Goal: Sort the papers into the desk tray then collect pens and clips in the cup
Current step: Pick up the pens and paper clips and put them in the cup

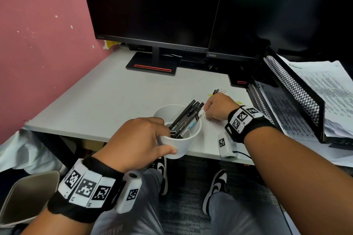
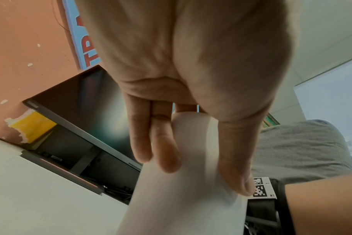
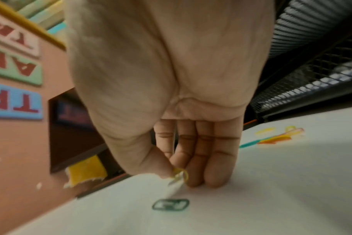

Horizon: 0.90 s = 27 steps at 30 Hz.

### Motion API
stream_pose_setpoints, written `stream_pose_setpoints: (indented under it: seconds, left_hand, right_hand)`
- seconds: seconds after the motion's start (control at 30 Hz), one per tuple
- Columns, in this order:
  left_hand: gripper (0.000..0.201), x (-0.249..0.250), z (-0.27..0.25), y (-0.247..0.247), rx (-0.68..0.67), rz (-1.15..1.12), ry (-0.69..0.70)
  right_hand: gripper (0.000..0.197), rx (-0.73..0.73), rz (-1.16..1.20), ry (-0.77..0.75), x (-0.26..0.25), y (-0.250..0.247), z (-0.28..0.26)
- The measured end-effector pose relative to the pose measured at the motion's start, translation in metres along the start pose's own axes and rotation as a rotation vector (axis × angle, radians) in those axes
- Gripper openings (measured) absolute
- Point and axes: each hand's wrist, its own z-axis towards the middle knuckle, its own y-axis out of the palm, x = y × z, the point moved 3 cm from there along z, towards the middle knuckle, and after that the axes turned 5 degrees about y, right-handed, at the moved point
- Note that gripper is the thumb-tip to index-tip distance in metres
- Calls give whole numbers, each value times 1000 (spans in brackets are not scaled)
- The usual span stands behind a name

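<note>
A white cup point(image 1: 183, 144) stands at the desk's front edge with several black pens point(image 1: 188, 117) leaning in it. My left hand point(image 1: 147, 137) grips the cup's near side, and its fingers point(image 2: 165, 151) and thumb wrap the cup point(image 2: 191, 198) wall. Just right of the cup, my right hand point(image 1: 218, 108) rests its fingertips on the desk and pinches a yellow paper clip point(image 3: 180, 174) with a pale one between thumb and fingers. A green clip point(image 3: 170, 204) lies in front of them. Several loose coloured clips point(image 1: 217, 91) lie farther back. Papers point(image 1: 328, 86) fill the black mesh tray point(image 1: 292, 86).
Two dark monitors point(image 1: 152, 5) stand at the back on stands point(image 1: 152, 67). A pink wall point(image 1: 38, 53) borders the desk point(image 1: 95, 97) on the left. The mesh tray takes up the right side. A bin point(image 1: 28, 196) sits on the floor at lower left.
</note>
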Motion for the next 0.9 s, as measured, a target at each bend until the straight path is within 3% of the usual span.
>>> stream_pose_setpoints:
  seconds: [0.1, 0.17, 0.53, 0.6, 0.73, 0.9]
  left_hand:
    - [24, 1, 0, 0, 2, 8, 2]
    - [24, 2, 1, 0, 1, 4, 0]
    - [25, 11, 8, 5, -14, 1, 16]
    - [26, 12, 9, 6, -15, 4, 20]
    - [25, 14, 8, 4, -27, 10, 22]
    - [26, 13, 6, 2, -30, 18, 23]
  right_hand:
    - [13, -38, 270, 83, 7, -5, 0]
    - [14, -45, 331, 118, 10, -11, -1]
    - [27, -120, -231, -30, 3, -1, -16]
    - [21, -129, -246, -41, 1, 2, -16]
    - [31, -180, -210, -29, 3, 5, -18]
    - [18, -169, -53, -61, 10, -10, -28]
